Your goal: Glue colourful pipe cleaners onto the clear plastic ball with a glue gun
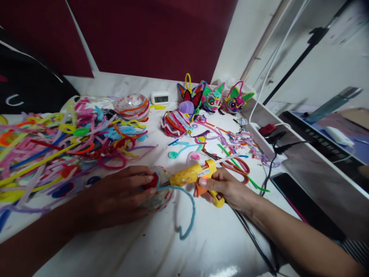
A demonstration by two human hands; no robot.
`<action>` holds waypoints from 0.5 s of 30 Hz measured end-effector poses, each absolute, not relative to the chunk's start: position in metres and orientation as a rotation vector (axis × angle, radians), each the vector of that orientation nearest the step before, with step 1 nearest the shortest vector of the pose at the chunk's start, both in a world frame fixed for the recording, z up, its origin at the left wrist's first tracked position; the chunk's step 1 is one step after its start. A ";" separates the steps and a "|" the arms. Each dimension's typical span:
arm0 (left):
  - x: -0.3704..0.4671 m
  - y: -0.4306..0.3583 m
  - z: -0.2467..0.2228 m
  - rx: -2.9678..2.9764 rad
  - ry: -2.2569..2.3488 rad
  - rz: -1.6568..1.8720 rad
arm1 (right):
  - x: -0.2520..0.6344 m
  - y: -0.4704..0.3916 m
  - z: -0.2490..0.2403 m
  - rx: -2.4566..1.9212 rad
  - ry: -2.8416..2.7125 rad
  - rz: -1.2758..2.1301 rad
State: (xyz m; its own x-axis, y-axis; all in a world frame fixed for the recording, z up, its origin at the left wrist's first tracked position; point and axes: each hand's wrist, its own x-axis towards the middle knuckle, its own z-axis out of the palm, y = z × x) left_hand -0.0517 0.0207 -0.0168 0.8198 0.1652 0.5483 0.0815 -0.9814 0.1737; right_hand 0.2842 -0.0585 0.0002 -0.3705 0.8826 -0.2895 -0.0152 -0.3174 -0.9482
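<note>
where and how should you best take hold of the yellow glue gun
Probably by its handle, coming from the right, as the right hand does. The handle angles off the rear of the glue gun, with the orange trigger within finger reach. The nozzle points left, away from that grip, so avoid that end.

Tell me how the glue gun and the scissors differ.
The glue gun is gripped in the right hand, while the scissors lie on the table. The glue gun is mainly bright yellow and bulky; the scissors are slimmer, with orange-brown looped handles.
</note>
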 end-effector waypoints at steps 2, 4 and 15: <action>-0.053 0.021 -0.015 2.850 0.183 0.844 | 0.283 -0.058 0.001 -1.197 -1.236 1.750; -0.053 0.020 -0.013 2.828 0.220 0.824 | 0.281 -0.057 0.003 -1.211 -1.206 1.736; -0.051 0.018 -0.020 2.835 0.290 0.902 | 0.275 -0.051 0.005 -1.228 -1.171 1.693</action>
State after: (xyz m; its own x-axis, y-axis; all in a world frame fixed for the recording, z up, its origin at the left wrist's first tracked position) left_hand -0.0510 0.0179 -0.0198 0.8001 0.2288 0.5545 0.1374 -0.9697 0.2019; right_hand 0.2749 -0.0511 0.0050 -0.2801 0.9129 -0.2970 -0.0442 -0.3214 -0.9459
